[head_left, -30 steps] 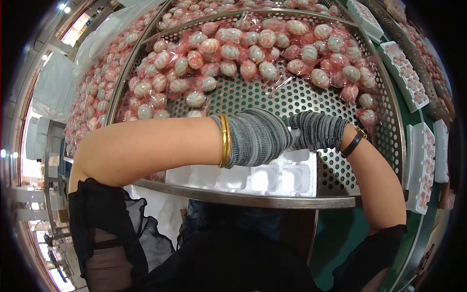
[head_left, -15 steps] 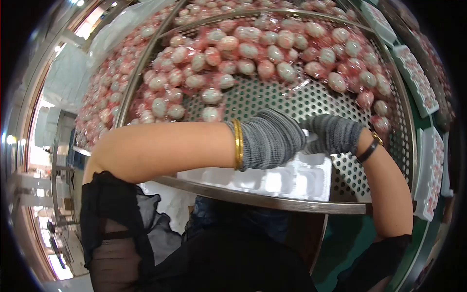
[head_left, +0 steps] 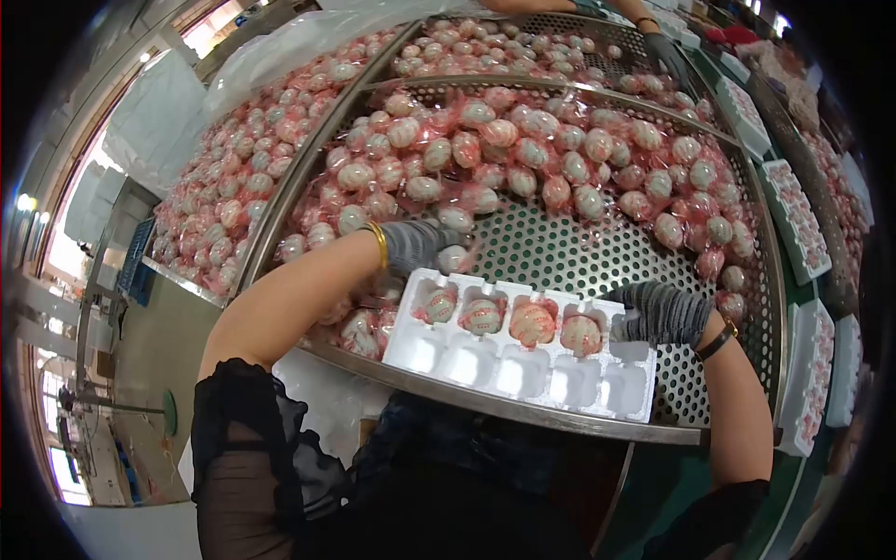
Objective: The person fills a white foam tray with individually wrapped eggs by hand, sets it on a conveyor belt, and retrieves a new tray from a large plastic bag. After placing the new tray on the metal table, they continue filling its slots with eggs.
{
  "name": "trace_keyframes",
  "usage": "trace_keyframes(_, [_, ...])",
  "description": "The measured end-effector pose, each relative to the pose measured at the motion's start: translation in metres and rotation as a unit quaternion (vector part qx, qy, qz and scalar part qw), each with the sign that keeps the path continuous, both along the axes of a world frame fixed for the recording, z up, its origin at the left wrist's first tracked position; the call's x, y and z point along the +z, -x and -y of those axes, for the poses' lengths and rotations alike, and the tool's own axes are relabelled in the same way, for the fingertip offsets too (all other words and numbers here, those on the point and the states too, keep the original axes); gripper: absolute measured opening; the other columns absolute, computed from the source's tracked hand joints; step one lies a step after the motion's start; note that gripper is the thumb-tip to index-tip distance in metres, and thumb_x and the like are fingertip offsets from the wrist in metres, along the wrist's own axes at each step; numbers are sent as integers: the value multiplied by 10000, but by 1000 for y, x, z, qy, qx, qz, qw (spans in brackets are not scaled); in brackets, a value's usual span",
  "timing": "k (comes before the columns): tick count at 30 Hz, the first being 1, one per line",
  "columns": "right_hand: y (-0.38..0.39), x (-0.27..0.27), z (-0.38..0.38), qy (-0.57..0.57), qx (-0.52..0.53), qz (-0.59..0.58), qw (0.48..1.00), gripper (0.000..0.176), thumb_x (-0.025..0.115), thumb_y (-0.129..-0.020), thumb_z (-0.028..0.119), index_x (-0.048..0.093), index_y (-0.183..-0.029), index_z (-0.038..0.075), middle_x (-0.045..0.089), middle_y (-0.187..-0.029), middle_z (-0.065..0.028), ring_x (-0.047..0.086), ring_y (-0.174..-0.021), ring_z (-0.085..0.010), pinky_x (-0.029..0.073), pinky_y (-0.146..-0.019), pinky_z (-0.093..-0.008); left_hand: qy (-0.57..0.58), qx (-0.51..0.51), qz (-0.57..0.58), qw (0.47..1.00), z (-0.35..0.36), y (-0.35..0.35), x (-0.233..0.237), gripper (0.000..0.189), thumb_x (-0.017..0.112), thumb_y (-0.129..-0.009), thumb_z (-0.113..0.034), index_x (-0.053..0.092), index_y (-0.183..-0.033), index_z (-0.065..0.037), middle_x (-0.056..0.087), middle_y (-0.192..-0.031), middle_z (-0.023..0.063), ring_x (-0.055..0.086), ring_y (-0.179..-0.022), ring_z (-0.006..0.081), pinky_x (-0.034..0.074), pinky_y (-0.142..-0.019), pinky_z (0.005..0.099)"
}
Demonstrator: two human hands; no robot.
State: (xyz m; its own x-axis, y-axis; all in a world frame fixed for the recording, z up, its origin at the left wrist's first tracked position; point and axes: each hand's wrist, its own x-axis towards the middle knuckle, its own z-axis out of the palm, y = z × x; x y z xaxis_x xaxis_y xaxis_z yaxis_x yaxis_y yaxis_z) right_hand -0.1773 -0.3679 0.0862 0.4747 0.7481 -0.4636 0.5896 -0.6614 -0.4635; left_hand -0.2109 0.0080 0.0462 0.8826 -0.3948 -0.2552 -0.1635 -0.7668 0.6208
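Note:
A white foam egg tray [head_left: 455, 366] lies at the near edge of the perforated metal bin. Four compartments of its back row hold wrapped eggs, such as this wrapped egg [head_left: 533, 323]; the front row's compartments show bare. My left hand [head_left: 415, 245], in a grey striped glove, reaches past the tray's left end into the pile. Its fingers are curled against a wrapped egg [head_left: 454, 259]. My right hand [head_left: 661, 314], gloved alike, is closed at the tray's back right corner. It hides the last back compartment, and its fingertips are partly out of sight.
Piled wrapped eggs [head_left: 499, 133] fill the back and left of the perforated bin [head_left: 579, 247]. A metal rim [head_left: 485, 397] runs along the front. Filled trays [head_left: 805, 378] line the right side. At the back, a co-worker's gloved hand [head_left: 663, 58] reaches into another section.
My hands, close together over the tray before, have parted. My left hand has moved left to the pile, my right to the tray's corner. The view has shifted, and the tray's eggs show.

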Motion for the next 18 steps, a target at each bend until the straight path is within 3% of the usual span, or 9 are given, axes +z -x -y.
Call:
trace_keyframes(3, [-1, -5, 4, -37, -10, -37, 999, 488, 594, -818, 288, 502, -1242, 64, 627, -1010, -189, 618, -891, -281, 478, -805, -360, -179, -168, 88, 965, -17, -15, -16, 473, 671, -782, -224, 520, -1196, -51, 559, -1136, 82, 536, -997, 154, 469, -815, 311])
trace_keyframes(6, [-2, -2, 4, -7, 23, 15, 1000, 593, 600, -783, 489, 547, -1172, 44, 622, -987, -208, 601, -908, -342, 470, -808, -395, -124, -27, -20, 992, 8, 3, 33, 502, 680, -765, -217, 511, -1203, -41, 568, -1129, 94, 542, -1025, 167, 447, -885, 311])
trace_keyframes(7, [-2, 2, 6, -7, 5, -14, 1000, 674, 594, -766, 559, 534, -1192, 40, 617, -1001, -212, 594, -918, -352, 461, -822, -401, -30, 1, -34, 999, 0, -3, 27, 501, 680, -763, -200, 509, -1204, -37, 568, -1127, 96, 541, -1026, 165, 443, -893, 306])
trace_keyframes(10, [6, 38, 4, 10, -118, -159, 980, 622, 626, -812, 451, 467, -1289, 85, 634, -1032, -142, 627, -854, -183, 518, -720, -322, 196, 42, -41, 979, -4, -16, 14, 492, 673, -767, -146, 494, -1210, -28, 567, -1124, 99, 540, -1024, 156, 432, -908, 287])
trace_keyframes(11, [-1, 25, 14, -83, -107, -170, 976, 546, 613, -847, 376, 479, -1280, 72, 640, -1011, -105, 613, -837, -113, 527, -654, -287, 233, 24, -16, 972, 20, -10, 33, 485, 665, -774, -126, 484, -1214, -28, 565, -1127, 98, 540, -1021, 150, 431, -908, 278])
trace_keyframes(12, [-3, 28, 18, -128, -148, -225, 955, 487, 587, -875, 327, 493, -1262, 45, 626, -1066, -87, 595, -916, -121, 510, -767, -297, 272, 8, 8, 962, 44, -3, 51, 479, 657, -782, -105, 473, -1217, -28, 562, -1130, 96, 539, -1017, 145, 429, -907, 269])
trace_keyframes(14, [-7, 23, 26, -214, -140, -140, 956, 450, 570, -891, 299, 506, -1246, 29, 613, -1104, -77, 562, -999, -128, 453, -887, -294, 341, -18, 49, 939, 92, 14, 65, 434, 720, -733, -209, 531, -1095, -61, 583, -957, 45, 547, -919, 122, 454, -834, 270])
trace_keyframes(17, [-14, 12, 40, -243, -159, -138, 947, 415, 533, -907, 306, 531, -1216, 28, 601, -1138, -90, 527, -1077, -154, 399, -951, -299, 250, -168, 169, 938, 143, 12, 67, 469, 695, -769, -311, 531, -1149, -89, 602, -874, 61, 589, -817, 174, 486, -754, 293])
trace_keyframes(18, [-18, 10, 44, -222, -164, -140, 951, 447, 535, -898, 362, 546, -1194, 28, 602, -1138, -109, 535, -1076, -170, 398, -950, -308, 189, -167, 115, 961, 153, 10, 65, 482, 666, -771, -365, 539, -1144, -87, 608, -873, 93, 599, -809, 207, 486, -752, 312])
